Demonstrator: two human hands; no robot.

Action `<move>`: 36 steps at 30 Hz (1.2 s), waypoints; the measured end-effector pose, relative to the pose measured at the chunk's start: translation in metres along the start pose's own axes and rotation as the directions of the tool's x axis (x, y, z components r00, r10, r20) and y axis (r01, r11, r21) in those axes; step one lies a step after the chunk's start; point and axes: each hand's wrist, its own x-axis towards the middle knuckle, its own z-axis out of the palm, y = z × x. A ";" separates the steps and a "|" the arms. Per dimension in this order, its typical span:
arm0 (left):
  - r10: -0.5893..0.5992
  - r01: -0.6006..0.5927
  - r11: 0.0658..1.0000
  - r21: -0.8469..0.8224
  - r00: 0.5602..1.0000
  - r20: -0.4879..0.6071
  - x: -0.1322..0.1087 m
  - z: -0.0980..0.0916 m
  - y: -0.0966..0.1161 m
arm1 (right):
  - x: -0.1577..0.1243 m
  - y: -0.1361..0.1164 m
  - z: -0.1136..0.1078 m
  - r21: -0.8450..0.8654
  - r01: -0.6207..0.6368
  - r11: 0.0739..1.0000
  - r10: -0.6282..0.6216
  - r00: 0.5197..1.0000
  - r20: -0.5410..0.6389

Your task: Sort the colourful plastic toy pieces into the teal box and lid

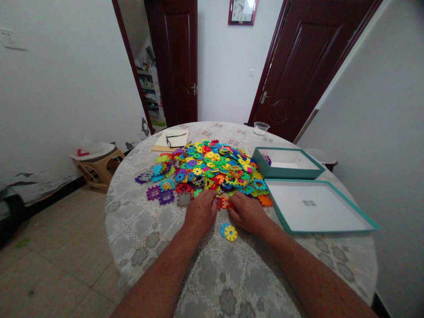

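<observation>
A heap of colourful plastic interlocking pieces (212, 163), some flower-shaped and some square-framed, lies on the round table. At its near edge, my left hand (201, 212) is closed, with its fingertips among the pieces and a small greenish bit by them. My right hand (247, 213) is closed too, curled beside orange and red pieces; what it grips, if anything, is hidden under the fingers. Between my wrists, a yellow flower-shaped piece (231, 233) overlaps a blue one (223, 229) on the cloth, apart from the heap.
A teal-edged open box (288, 173) with a few pieces inside stands right of the heap. Its shallow lid (323, 205) lies in front of it. Glasses (175, 142) rest on papers at the back left. A clear plastic cup (261, 128) sits at the far edge.
</observation>
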 end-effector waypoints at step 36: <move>-0.024 -0.035 0.945 0.327 0.984 0.176 0.002 -0.026 -0.011 | 0.006 -0.016 0.009 -0.251 -0.043 0.967 0.058 0.997 0.051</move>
